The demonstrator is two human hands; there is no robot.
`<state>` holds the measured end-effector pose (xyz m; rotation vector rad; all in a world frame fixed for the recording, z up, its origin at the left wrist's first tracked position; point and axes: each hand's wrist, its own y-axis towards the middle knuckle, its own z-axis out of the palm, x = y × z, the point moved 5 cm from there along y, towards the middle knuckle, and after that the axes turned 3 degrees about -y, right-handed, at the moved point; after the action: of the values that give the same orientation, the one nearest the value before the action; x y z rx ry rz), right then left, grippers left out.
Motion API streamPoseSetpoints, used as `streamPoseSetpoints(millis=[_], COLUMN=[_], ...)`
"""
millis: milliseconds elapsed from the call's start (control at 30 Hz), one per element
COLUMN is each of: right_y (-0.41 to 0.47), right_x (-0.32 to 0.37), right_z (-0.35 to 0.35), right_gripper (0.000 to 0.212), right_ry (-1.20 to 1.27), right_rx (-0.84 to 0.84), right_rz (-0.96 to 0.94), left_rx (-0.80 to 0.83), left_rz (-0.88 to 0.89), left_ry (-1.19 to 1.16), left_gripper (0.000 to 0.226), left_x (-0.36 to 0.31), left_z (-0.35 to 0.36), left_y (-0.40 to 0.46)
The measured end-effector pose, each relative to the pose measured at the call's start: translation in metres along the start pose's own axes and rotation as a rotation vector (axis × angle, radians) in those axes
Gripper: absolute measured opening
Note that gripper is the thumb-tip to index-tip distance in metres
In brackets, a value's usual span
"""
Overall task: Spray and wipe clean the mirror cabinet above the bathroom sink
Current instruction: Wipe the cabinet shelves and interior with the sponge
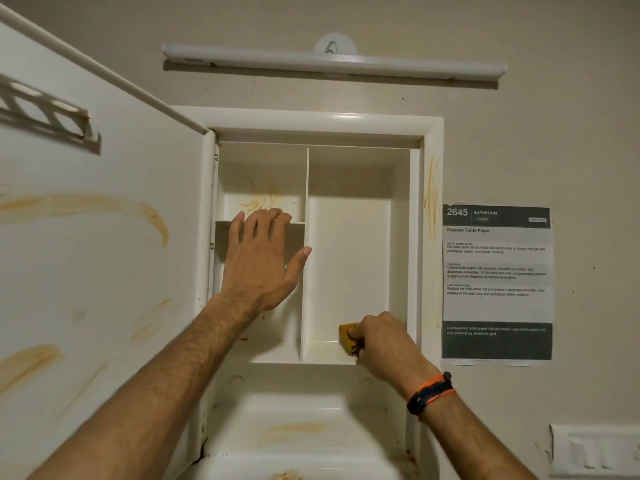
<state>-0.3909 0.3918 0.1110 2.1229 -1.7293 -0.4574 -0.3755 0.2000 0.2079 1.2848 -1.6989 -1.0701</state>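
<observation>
Inside the open, smooth white plastic cabinet (429,161), in its tall upright right compartment, the right hand (384,341) pinches a small yellow sponge (347,333) at the floor, while the left hand (263,258) rests spread against the stained left shelf (294,222).

Beige wall (519,150); tube light (332,62) above; printed notice (497,282), switch plate (595,452) right.

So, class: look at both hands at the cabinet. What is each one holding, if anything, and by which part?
The right hand pinches a yellow sponge by its right end. The left hand holds nothing; its straight fingers rest against the shelf edge.
</observation>
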Motion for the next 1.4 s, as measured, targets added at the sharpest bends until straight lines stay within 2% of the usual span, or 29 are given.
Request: streamPoseSetpoints(millis=[167,267,400,500,600,667,733,833,900,1000,1100,1167,1267,1367,1400], right_y=[0.006,0.010,0.015,0.020,0.021,0.023,0.024,0.026,0.028,0.031,0.035,0.039,0.046,0.053,0.058], right_x=[0.004,0.004,0.000,-0.010,-0.005,0.006,0.016,0.028,0.036,0.045,0.049,0.048,0.036,0.033,0.034], right_z=[-0.006,-0.019,-0.051,-0.077,-0.087,-0.091,-0.095,-0.099,-0.100,-0.099,-0.100,-0.103,-0.114,-0.123,-0.126], right_gripper=[0.024,0.028,0.036,0.021,0.012,0.016,0.018,0.016,0.011,0.011,0.019,0.019,0.018,0.025,0.029], right_ry=[0.005,0.108,0.343,0.585,0.987,1.236,1.382,1.452,1.467,1.453,1.441,1.378,1.194,1.096,1.061], right_rx=[0.125,0.153,0.055,-0.059,-0.005,0.069,0.098,0.095,0.093,0.052,-0.030,-0.167,-0.469,-0.574,-0.578], right_rz=[-0.045,-0.068,-0.042,-0.014,-0.055,-0.119,-0.150,-0.166,-0.178,-0.176,-0.174,-0.128,-0.045,-0.040,-0.049], left_rx=[0.004,0.039,0.094,-0.040,-0.113,-0.073,0.020,0.126,0.124,0.088,0.028,-0.028,-0.178,-0.318,-0.353], left_rz=[0.008,0.003,-0.003,-0.059,-0.132,-0.276,-0.466,-0.693,-0.740,-0.787,-0.849,-0.889,-0.978,-0.983,-0.944], left_ry=[-0.007,-0.011,-0.072,-0.307,-0.529,-0.670,-0.881,-1.316,-1.425,-1.440,-1.405,-1.348,-1.260,-1.019,-0.889], left_gripper=[0.065,0.066,0.075,0.073,0.061,0.060,0.061,0.045,0.031,0.019,0.022,0.025,0.024,0.007,0.013], left_x=[0.000,0.001,0.000,-0.002,-0.010,-0.012,-0.012,-0.016,-0.016,-0.013,-0.007,0.000,0.016,0.031,0.033], left_z=[0.000,-0.002,-0.007,-0.024,-0.034,-0.033,-0.029,-0.023,-0.026,-0.032,-0.038,-0.043,-0.050,-0.066,-0.075], left_y=[0.000,0.001,0.000,-0.013,-0.028,-0.034,-0.038,-0.044,-0.048,-0.050,-0.052,-0.052,-0.045,-0.029,-0.020])
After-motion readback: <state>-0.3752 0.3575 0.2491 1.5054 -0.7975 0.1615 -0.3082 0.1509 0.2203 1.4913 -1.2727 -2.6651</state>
